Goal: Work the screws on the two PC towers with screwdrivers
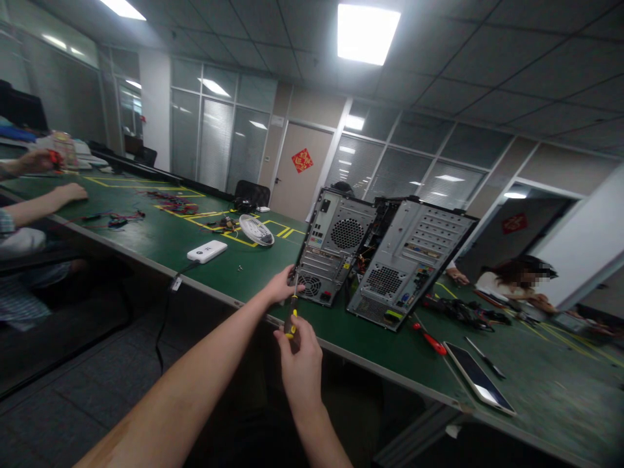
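My right hand [302, 357] is closed around a screwdriver with a black and yellow handle [293, 316]. Its shaft points up at the lower left rear edge of a computer case [331, 250], where the tip is too small to make out. Against that same edge, my left hand [283, 286] grips the case, thumb on the back panel beside the screwdriver shaft. The case stands upright with its fans and ports facing me. A second computer case [407, 266] stands just to its right, also rear side toward me.
Left on the green table [229, 273] are a white power bank [207, 251] with a cable, tiny screws [240, 268], a white oval grille [257, 231] and wires. Right are a red-handled screwdriver [431, 339], a phone [478, 377], a pen-like tool [485, 357] and black cables. Other people sit at both sides.
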The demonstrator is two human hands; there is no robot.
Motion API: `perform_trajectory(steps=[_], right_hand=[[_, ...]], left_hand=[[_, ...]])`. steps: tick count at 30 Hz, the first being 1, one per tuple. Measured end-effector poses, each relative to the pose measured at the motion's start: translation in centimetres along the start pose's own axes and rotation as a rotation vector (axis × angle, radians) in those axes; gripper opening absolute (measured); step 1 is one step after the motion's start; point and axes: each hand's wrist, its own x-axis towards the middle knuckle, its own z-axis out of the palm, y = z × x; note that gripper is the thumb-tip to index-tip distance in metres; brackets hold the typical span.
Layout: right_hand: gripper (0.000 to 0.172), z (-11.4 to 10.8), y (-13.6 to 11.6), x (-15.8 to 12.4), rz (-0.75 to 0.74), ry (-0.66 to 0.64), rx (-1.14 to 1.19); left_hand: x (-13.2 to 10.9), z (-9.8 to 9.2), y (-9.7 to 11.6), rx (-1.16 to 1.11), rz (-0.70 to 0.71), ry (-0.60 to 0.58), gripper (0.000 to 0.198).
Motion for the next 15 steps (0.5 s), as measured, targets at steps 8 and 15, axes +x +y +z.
perform_trajectory(steps=[8, 15], right_hand=[[0.022, -0.18, -0.42, 0.06, -0.056, 0.031, -0.046], [0.027, -0.29, -0.64, 0.19, -0.116, 0.037, -0.073]], left_hand=[[0.02, 0.05, -0.09, -0.026, 0.018, -0.015, 0.088], [0.06, 0.09, -0.25, 0.003, 0.022, -0.002, 0.087]])
